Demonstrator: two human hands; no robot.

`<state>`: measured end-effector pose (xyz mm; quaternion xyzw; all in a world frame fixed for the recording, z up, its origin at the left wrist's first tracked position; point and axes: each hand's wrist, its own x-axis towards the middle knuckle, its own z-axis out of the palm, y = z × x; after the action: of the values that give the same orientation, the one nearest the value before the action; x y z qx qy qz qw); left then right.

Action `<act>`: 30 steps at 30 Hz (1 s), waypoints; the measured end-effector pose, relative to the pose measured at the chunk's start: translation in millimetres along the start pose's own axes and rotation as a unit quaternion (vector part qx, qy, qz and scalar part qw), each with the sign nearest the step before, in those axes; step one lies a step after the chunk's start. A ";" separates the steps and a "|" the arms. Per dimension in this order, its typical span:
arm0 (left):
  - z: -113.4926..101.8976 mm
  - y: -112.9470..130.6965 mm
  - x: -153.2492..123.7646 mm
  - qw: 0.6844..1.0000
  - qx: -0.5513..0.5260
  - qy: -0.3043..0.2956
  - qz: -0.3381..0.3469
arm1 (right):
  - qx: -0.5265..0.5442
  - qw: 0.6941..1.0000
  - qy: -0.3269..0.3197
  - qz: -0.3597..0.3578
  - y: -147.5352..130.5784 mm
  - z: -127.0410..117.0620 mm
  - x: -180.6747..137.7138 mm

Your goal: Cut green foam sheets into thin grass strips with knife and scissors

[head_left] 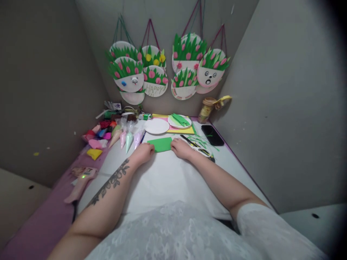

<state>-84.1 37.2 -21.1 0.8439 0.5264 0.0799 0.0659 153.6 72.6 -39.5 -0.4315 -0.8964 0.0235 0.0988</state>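
A strip of green paper [162, 144] lies across the white table surface between my two hands. My left hand [144, 152] has its fingers curled closed on the paper's left end. At the right end my right hand [181, 148] pinches the paper in the same way. Scissors with white handles [203, 151] lie just beyond my right hand, beside a dark pen-like stick [187, 138]. Thin green paper scraps [199, 138] are scattered behind them. The fingertips of both hands are partly hidden.
A white paper plate [156, 126] and another plate with cut green paper [179, 120] stand behind. Piping bags [129, 139] and colourful clay packs [94, 143] are left. A phone [212, 135] and a bottle [206, 110] are right. Decorated plates [155, 88] hang on the wall.
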 end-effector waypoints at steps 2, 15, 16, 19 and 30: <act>2.7 7.3 0.3 1.000 0.013 0.015 0.007 | -0.004 1.000 0.007 -0.014 -8.4 2.4 2.0; 9.6 11.7 4.2 1.000 0.003 0.018 -0.016 | 0.073 0.993 0.081 0.033 12.3 0.6 4.7; 9.6 11.6 4.0 1.000 0.008 0.022 -0.015 | 0.087 0.993 0.079 0.002 8.7 0.7 4.8; 9.5 11.6 3.1 0.999 0.023 0.027 -0.015 | 0.105 0.990 0.051 -0.080 -6.4 2.9 5.7; 17.9 16.9 8.6 0.999 0.012 0.032 -0.033 | 0.063 0.998 0.010 -0.014 -29.1 7.0 14.1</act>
<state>-61.9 37.0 -34.7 0.8238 0.5568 0.0978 0.0414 121.2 65.6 -40.4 -0.4119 -0.8981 0.0742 0.1353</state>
